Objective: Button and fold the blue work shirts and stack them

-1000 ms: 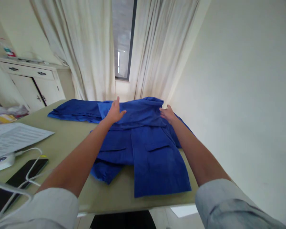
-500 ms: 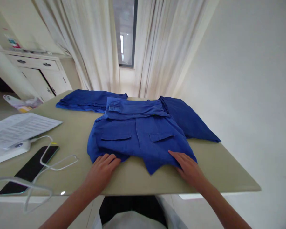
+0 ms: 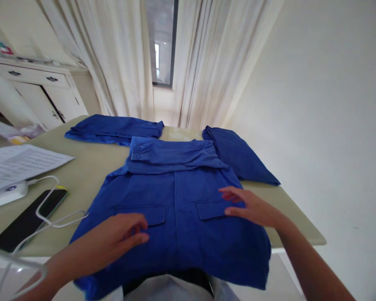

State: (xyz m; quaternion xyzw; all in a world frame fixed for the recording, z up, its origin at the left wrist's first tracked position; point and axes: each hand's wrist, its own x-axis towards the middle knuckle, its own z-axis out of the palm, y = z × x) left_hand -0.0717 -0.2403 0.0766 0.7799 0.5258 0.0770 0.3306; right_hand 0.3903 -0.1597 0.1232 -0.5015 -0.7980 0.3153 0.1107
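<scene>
Curtains [image 3: 119, 62] are hanging beyond the counter [image 3: 90, 167]; left hand [image 3: 119, 239] at 7 o'clock and right hand [image 3: 251, 207] at 4 are resting on the blue jacket [image 3: 178, 196], grips wide, empty.

Looks like a room in a home, poss. bedroom or living rm. Upper left of frame: white cabinet [image 3: 34, 90] w/ drawers & dark handles. Top centre: long cream curtains [image 3: 119, 62] either side of a narrow window [image 3: 162, 42]. Plain pale wall [image 3: 316, 104] fills the right. Left side: beige table [image 3: 90, 167] w/ printed sheet [image 3: 19, 163], phone [image 3: 28, 219], white cable [image 3: 50, 209]. Blue jacket [image 3: 175, 196] spread at centre.
</scene>
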